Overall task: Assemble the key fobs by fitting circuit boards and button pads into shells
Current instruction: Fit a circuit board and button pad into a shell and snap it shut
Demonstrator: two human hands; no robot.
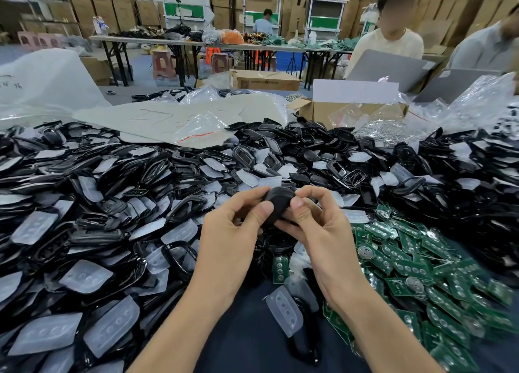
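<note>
A black key fob shell (278, 202) is held up over the middle of the table between both hands. My left hand (233, 232) pinches its left side with thumb and fingers. My right hand (320, 226) pinches its right side, thumb pressed on the near edge. What sits inside the shell is hidden by my fingers. A heap of black shells (92, 204) mixed with clear button pads (87, 280) covers the left and far side. Green circuit boards (415, 268) lie piled at the right. One clear pad (285, 312) lies close in front of me.
A cardboard box (337, 110) with plastic bags stands behind the heap. Large plastic sheets (179, 117) lie at the back left. Two people sit with laptops (384, 67) at the far right. Tables, stools and stacked cartons fill the background.
</note>
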